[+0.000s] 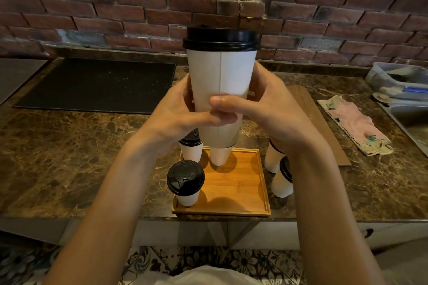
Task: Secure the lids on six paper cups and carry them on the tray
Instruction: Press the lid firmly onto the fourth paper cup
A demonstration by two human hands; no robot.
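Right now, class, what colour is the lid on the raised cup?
Black; the lid tops a white cup, clearest in the head view.

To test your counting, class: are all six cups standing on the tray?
No: the held cup is above the tray, and two cups stand on the counter to its right.

White cup (221, 90), upright — black lid (221, 38) on
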